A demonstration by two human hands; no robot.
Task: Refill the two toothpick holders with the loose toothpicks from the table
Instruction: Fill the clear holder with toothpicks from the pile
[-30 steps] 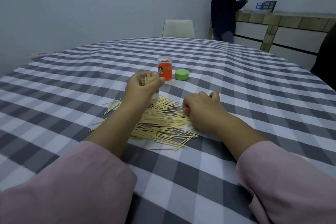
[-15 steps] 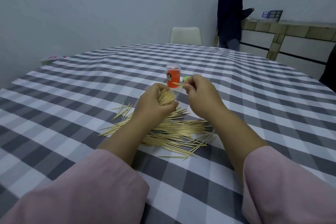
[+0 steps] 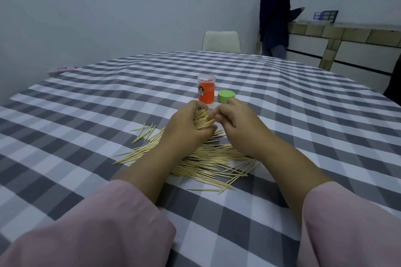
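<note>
Left grip (image 3: 188,124) curled tight, right grip (image 3: 235,118) pinching beside it, both forearms stretched forward

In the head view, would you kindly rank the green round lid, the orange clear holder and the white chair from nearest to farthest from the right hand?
From the right hand:
1. Green round lid, just beyond the fingers.
2. Orange clear holder, left of the lid.
3. White chair, across the table.

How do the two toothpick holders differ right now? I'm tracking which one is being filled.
The orange holder stands free on the checked tablecloth, untouched; the clear holder is gripped in the left hand. The orange holder shows no toothpicks sticking out; the clear holder is packed with them, and the right hand pinches toothpicks at its mouth. Both are open, without lids.
</note>
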